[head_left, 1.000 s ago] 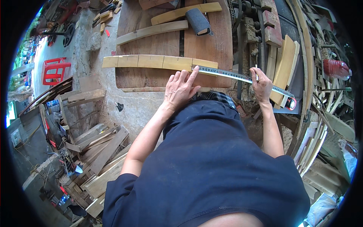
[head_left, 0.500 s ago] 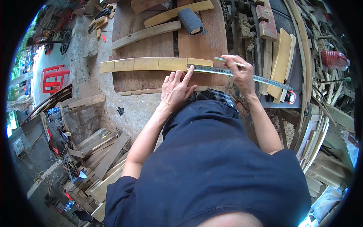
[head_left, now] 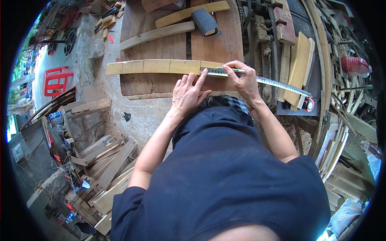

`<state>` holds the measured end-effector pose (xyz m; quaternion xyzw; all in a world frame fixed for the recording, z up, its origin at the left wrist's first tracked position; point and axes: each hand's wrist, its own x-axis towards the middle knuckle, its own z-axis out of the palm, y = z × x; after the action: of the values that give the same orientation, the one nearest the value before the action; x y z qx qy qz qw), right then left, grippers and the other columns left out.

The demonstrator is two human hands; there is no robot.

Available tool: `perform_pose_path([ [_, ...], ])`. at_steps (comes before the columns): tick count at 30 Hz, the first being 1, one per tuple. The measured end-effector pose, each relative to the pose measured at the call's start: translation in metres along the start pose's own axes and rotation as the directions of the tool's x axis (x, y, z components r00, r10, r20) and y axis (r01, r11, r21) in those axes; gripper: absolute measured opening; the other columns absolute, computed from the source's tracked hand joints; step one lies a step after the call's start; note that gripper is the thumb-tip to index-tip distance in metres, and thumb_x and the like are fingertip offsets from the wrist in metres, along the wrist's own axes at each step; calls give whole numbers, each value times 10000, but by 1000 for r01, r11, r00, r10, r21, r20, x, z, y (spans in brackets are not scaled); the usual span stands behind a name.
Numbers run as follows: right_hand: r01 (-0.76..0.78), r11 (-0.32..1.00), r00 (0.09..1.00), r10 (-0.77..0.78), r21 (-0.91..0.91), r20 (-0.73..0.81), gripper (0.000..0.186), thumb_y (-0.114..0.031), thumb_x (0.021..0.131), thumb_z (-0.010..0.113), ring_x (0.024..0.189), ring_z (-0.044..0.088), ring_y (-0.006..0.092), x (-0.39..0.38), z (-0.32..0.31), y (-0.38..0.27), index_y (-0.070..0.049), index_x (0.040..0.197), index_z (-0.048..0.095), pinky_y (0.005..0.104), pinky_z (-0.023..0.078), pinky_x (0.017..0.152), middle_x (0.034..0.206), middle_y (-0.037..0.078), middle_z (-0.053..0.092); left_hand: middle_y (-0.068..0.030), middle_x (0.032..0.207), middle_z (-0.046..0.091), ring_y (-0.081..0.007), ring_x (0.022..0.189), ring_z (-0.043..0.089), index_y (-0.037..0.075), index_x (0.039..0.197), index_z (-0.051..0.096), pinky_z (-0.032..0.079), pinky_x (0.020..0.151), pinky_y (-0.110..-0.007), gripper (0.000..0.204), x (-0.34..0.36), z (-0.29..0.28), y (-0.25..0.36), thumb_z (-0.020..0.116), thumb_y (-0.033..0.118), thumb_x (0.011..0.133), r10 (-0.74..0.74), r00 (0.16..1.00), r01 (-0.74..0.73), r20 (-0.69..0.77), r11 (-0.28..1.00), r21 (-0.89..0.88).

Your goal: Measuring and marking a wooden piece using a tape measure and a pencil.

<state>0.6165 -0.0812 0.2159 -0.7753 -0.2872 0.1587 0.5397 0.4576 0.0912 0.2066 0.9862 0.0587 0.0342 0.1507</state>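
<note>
A long, slightly curved wooden strip [head_left: 157,66], marked with several cross lines, lies across the brown wooden bench top [head_left: 161,85]. My left hand [head_left: 185,94] rests at its near edge, fingers stretched out, the index fingertip pressing the end of a tape measure [head_left: 281,85] on the strip. The pulled-out blade runs right to its red and black case [head_left: 309,104]. In my right hand [head_left: 244,82] a thin pencil [head_left: 237,70] is pinched, pointing left along the strip's right end. The hand covers part of the blade; whether the pencil tip touches the wood I cannot tell.
Farther back on the bench lie curved wooden pieces [head_left: 161,35] and a dark grey block [head_left: 205,22]. Clamps and a red-faced block [head_left: 284,30] stand at right, beside more wooden pieces [head_left: 296,72]. Scrap boards [head_left: 116,164] are heaped at lower left, near a red plastic stool [head_left: 57,81].
My right hand has moved left and slightly down with the pencil, closer to the left hand, and the pencil now lies over the strip's right end. The left hand stays on the tape end.
</note>
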Motion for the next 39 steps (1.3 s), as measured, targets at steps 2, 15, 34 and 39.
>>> perform_pose_path([
  [2, -37, 999, 999, 37, 23, 16, 184, -168, 969, 717, 831, 751, 232, 1, 0, -3, 13, 979, 751, 341, 569, 749, 916, 141, 765, -86, 1075, 540, -257, 983, 548, 143, 1562, 477, 460, 873, -407, 740, 0, 0, 0, 683, 486, 939, -1, 1000, 1, 2, 1000, 1],
  [15, -45, 999, 999, 45, 14, 31, 209, -195, 983, 711, 823, 741, 217, 4, 0, -1, 12, 989, 746, 348, 558, 737, 923, 139, 759, -78, 1065, 528, -243, 979, 537, 137, 1561, 476, 448, 846, -391, 740, -3, 0, -1, 678, 492, 944, 13, 1000, -13, -6, 1000, 3],
  [34, 295, 731, 947, -308, -615, 88, 240, -303, 995, 672, 940, 698, 255, -9, -32, 17, -124, 1133, 751, 397, 520, 840, 1019, 63, 751, -106, 1096, 540, -279, 1007, 554, 131, 1588, 426, 472, 887, -415, 755, 2, -2, 3, 698, 423, 947, 10, 999, -8, 34, 998, -58],
  [39, 324, 704, 934, -345, -632, 95, 51, -139, 936, 687, 809, 657, 249, -23, -38, 32, -97, 957, 706, 397, 560, 719, 875, 61, 625, -128, 1107, 540, -317, 1030, 543, 124, 1587, 412, 464, 916, -425, 766, -1, 0, -3, 720, 373, 931, 33, 999, -33, 13, 999, -42],
])
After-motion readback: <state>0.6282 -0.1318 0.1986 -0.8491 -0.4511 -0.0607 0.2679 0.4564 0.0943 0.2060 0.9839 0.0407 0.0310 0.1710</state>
